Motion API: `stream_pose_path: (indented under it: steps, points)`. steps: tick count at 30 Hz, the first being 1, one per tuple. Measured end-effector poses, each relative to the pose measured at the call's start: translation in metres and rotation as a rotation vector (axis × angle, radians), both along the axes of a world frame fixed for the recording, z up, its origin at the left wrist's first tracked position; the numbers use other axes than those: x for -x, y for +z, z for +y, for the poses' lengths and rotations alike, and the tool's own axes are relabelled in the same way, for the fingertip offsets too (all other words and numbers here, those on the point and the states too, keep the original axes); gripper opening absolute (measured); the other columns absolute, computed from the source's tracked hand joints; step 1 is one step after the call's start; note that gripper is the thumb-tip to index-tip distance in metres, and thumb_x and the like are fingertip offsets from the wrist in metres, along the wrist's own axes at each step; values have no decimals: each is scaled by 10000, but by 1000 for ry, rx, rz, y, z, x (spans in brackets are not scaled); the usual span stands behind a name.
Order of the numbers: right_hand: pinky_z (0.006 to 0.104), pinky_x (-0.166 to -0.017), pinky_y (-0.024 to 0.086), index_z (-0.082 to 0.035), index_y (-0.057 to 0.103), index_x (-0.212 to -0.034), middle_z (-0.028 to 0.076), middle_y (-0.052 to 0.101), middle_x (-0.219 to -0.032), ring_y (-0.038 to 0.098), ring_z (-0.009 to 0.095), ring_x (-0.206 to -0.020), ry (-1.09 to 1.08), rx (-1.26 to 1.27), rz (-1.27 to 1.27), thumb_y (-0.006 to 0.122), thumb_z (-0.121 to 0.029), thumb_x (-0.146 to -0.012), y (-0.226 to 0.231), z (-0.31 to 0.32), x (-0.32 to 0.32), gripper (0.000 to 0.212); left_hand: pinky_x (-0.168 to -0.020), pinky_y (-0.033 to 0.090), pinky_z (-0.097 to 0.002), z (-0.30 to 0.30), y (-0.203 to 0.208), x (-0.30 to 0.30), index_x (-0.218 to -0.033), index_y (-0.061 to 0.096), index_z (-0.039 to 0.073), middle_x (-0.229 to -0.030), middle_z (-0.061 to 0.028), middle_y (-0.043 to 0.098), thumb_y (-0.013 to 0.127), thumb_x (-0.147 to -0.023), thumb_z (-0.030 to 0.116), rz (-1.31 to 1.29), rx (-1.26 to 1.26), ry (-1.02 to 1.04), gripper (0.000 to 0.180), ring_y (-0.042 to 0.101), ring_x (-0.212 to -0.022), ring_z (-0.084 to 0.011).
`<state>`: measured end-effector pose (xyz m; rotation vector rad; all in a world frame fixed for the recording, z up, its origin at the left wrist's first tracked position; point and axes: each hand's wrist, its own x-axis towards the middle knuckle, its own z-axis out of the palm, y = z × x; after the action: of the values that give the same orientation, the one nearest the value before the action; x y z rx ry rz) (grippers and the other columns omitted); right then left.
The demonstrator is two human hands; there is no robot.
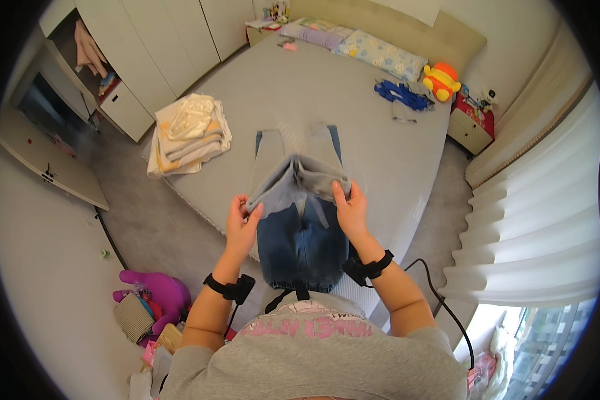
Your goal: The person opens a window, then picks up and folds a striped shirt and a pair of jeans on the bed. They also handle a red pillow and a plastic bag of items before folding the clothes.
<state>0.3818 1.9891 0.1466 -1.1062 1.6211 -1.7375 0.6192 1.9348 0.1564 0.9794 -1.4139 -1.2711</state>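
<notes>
A pair of light grey trousers (283, 190) is stretched between my two hands, its top edge raised in a peak at the middle. My left hand (241, 220) pinches the left side of the cloth, and my right hand (351, 208) grips the right side, thumb on top. The two grey legs reach away over the bed (367, 153), with dark blue strips along their outer edges. Just below my hands is dark blue denim (303, 247); whether it belongs to the same garment I cannot tell. Motion blurs part of the cloth.
Folded white and yellow bedding (190, 137) is piled on the bed's left edge. Blue and grey clothes (405, 97) lie far right by an orange plush toy (441, 81). A purple plush (157, 297) sits on the floor at left. A black cable (447, 303) runs beside my right arm.
</notes>
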Motion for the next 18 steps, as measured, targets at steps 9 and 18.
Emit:
stream_pose_path:
  steps: [9, 18]
  points:
    - [444, -1023, 292, 57, 315, -1367, 286, 216, -1453, 350, 426, -1220, 188, 524, 516, 525, -76, -840, 132, 16, -97, 582, -892, 413, -277, 47, 134, 53, -1147, 417, 1, -1077, -78, 526, 610, -868, 73, 441, 322, -50, 346, 514, -1017, -145]
    - [353, -988, 378, -35, 516, -1216, 152, 469, -1325, 474, 245, -1178, 101, 666, 577, 694, -49, -750, 207, -11, -16, 499, -894, 443, -280, -15, 232, 11, -1173, 471, -3, -1090, -84, 593, 632, -829, 36, 372, 225, -243, 382, 564, -1001, -153]
